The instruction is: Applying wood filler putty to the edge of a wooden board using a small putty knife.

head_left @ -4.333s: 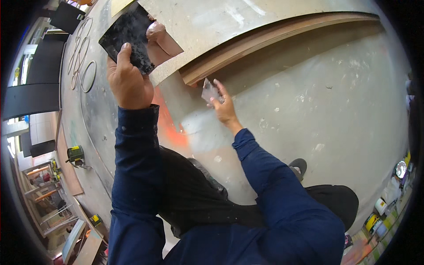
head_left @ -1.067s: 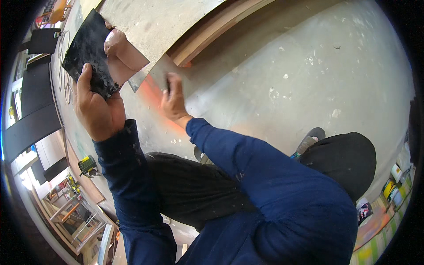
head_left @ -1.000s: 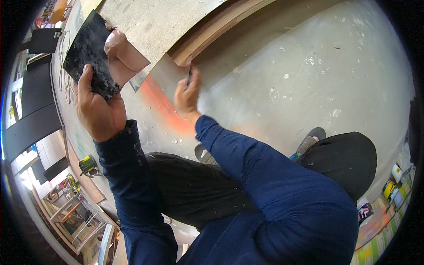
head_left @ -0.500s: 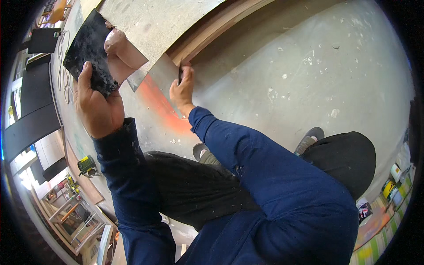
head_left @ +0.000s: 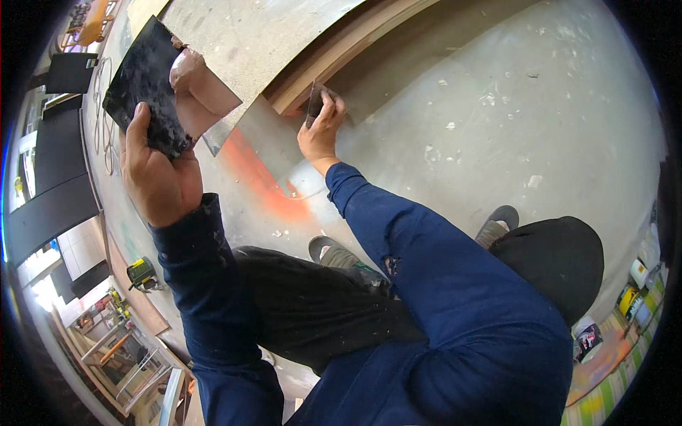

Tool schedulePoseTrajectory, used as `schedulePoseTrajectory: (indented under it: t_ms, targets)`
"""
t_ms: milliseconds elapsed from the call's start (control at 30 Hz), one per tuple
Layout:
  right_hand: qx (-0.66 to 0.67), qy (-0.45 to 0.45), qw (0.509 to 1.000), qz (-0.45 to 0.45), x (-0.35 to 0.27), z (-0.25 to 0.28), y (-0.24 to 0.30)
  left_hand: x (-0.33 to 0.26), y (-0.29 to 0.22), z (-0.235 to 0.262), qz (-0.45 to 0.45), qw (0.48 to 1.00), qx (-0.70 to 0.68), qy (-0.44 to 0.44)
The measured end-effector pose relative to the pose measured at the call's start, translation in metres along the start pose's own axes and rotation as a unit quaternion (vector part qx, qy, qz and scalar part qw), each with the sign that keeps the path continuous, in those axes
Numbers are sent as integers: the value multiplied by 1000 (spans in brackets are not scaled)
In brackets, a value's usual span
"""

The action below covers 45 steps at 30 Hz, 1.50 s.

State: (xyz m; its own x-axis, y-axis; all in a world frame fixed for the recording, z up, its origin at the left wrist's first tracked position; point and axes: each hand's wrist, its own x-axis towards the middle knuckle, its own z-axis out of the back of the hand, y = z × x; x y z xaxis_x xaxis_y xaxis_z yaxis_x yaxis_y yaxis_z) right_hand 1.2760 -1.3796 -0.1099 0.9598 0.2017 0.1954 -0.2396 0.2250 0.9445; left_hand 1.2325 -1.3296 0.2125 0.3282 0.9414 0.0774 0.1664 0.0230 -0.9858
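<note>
My left hand (head_left: 160,174) is closed on the lower edge of a flat black board (head_left: 138,85), its thumb lying on top. A lump of pinkish-beige putty (head_left: 189,71) sits on the board's right part, with a smooth layer spread below it. In my right hand (head_left: 322,138) is a small dark flat scraper (head_left: 314,106), gripped between thumb and fingers. The scraper is up against the near end of a long wooden edge (head_left: 334,53) on a large pale panel (head_left: 241,42). Whether its blade touches the wood, I cannot tell.
Orange-red paint (head_left: 259,177) marks the grey floor (head_left: 462,142) below the panel's corner. My shoes (head_left: 503,216) stand close by. A cable (head_left: 103,121) and a green-yellow tool (head_left: 141,272) lie to the left. Paint containers (head_left: 629,302) stand at the far right.
My right hand has moved right and slightly up, and the scraper has turned so that its dark face shows. My left hand and the board have barely shifted.
</note>
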Motion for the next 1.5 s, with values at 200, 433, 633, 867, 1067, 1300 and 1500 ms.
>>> schedulePoseTrajectory:
  t_ms: [200, 433, 633, 867, 1067, 1300, 1500]
  targets:
    - [65, 40, 997, 8, -36, -39, 22, 2, -4, 19, 27, 999, -35, -3]
    - [138, 22, 989, 45, -54, -10, 21, 13, 2, 34, -12, 997, 53, 58]
    - [95, -33, 994, -40, 7, -7, 0, 10, -2, 29, 36, 998, -54, 8]
    - [156, 98, 983, -14, -58, -27, 41, 15, 4, 32, 31, 999, -35, 26]
    - [165, 82, 977, -111, -38, 3, 18, 18, 12, 32, -58, 985, 161, 35]
    - [-21, -111, 993, -19, 93, 43, -37, 9, 9, 15, -28, 994, 101, 35]
    - [-12, -81, 997, -14, 106, 22, -27, 6, 5, 3, 24, 1000, 11, -3]
